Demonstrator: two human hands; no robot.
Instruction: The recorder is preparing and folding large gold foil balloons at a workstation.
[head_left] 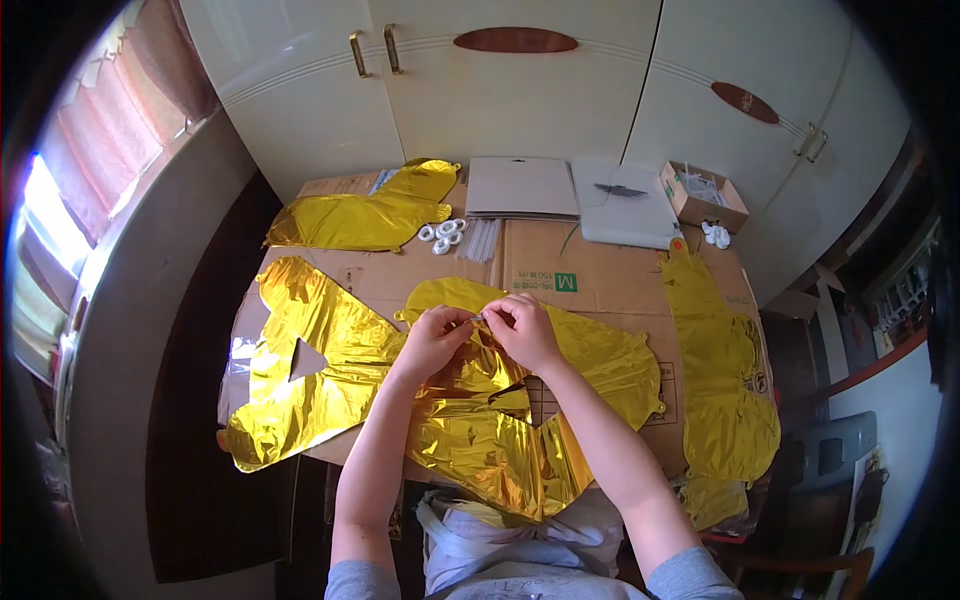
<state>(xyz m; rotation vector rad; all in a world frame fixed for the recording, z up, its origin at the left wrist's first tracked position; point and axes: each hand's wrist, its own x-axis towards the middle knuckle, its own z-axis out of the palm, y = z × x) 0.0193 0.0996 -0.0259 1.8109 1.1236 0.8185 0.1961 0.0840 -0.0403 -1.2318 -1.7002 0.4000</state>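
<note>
My left hand (437, 338) and my right hand (522, 330) meet over the middle of the table, fingertips pinched close together. Between them shows a small pale thing (477, 319), too small to make out. Beneath both hands lies a flat, creased gold foil balloon (490, 445), its lower part hanging over the near table edge towards my lap. Another gold foil balloon (600, 365) reaches out to the right of my right hand, partly covered. To the left of my left forearm, a gold foil balloon (340, 340) with a triangular hole lies flat.
Cardboard (620, 290) covers the table. At the back are a folded gold foil balloon (350, 220), white ribbon rolls (442, 235), clear strips (480, 240), a grey folder (522, 188), a white board (625, 215) and a small box (703, 197). A long foil balloon (715, 370) lies right.
</note>
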